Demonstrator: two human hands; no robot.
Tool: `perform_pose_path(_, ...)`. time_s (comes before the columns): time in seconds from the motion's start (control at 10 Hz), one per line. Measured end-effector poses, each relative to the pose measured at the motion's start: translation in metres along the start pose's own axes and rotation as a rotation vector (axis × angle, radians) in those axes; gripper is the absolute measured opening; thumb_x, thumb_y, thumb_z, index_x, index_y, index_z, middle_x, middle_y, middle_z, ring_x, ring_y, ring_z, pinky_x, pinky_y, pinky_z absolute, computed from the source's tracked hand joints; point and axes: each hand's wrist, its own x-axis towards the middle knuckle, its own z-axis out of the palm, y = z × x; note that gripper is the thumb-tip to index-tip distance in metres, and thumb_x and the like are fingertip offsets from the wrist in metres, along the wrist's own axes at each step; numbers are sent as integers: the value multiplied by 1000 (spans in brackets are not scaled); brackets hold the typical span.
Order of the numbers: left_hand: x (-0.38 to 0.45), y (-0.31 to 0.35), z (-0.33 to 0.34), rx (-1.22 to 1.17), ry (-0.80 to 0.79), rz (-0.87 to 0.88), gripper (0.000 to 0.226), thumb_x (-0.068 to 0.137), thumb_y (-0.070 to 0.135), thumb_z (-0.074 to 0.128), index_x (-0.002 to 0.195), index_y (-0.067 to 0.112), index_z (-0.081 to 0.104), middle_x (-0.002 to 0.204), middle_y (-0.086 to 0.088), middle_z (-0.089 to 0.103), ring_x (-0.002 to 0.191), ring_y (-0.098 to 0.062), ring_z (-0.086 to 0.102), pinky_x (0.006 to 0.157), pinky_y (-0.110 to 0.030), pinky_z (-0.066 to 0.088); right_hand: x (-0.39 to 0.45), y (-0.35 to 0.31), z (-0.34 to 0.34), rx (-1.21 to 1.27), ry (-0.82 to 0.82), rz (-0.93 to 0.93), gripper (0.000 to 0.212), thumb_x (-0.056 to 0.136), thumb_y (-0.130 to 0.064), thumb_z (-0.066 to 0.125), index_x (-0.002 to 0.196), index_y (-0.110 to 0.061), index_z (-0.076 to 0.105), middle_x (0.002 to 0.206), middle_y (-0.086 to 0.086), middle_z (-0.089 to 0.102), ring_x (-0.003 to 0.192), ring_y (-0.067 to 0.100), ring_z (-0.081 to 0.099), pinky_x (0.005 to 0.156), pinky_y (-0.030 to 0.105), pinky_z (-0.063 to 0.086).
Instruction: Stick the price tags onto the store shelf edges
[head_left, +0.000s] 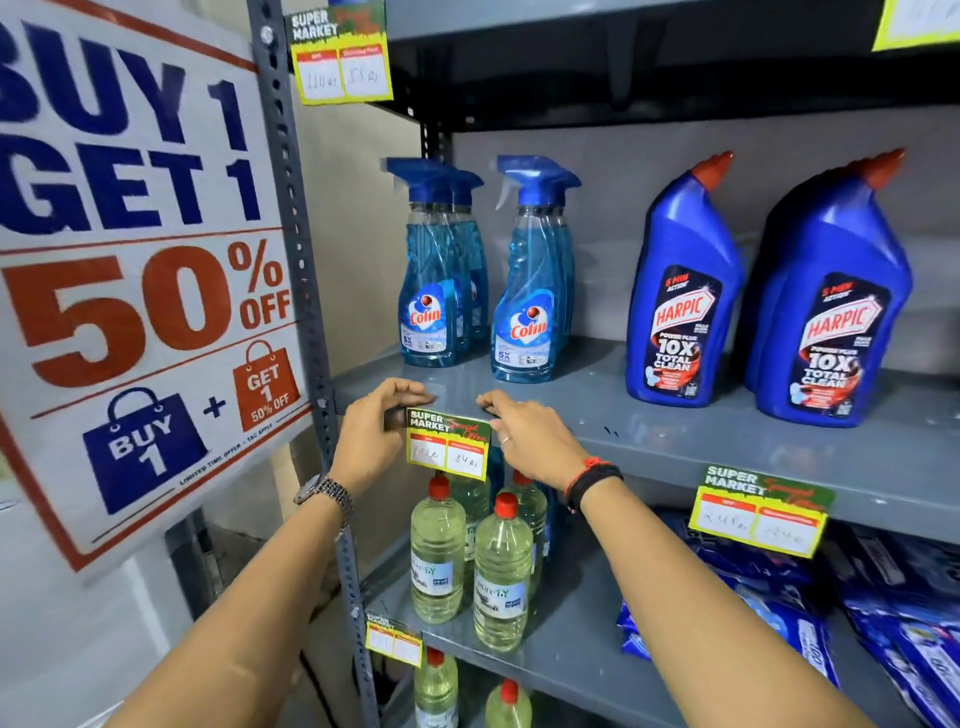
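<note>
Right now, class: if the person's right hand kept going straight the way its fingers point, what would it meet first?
Probably the left hand. The right hand points leftward along the shelf edge, above the price tag; depth is unclear, so it might slide along the shelf top instead.

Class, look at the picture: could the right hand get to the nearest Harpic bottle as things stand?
Probably yes. The right hand is at the tag on the shelf edge, and nothing stands on the shelf between it and the Harpic bottle.

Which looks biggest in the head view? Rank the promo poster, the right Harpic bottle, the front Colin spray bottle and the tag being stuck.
1. Promo poster, though nearest the camera.
2. Right Harpic bottle.
3. Front Colin spray bottle.
4. Tag being stuck, under both hands.
</note>
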Motion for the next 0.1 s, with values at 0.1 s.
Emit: perform_pose_path(0.1, 2, 13, -3, 137, 78, -5, 57, 69, -17, 41, 111, 20, 54, 113, -1, 71, 88, -17, 65, 68, -24, 53, 0, 7, -4, 169, -10, 51, 43, 88, 1, 38, 129, -12, 39, 135, 16, 54, 123, 32, 50, 104, 46, 42)
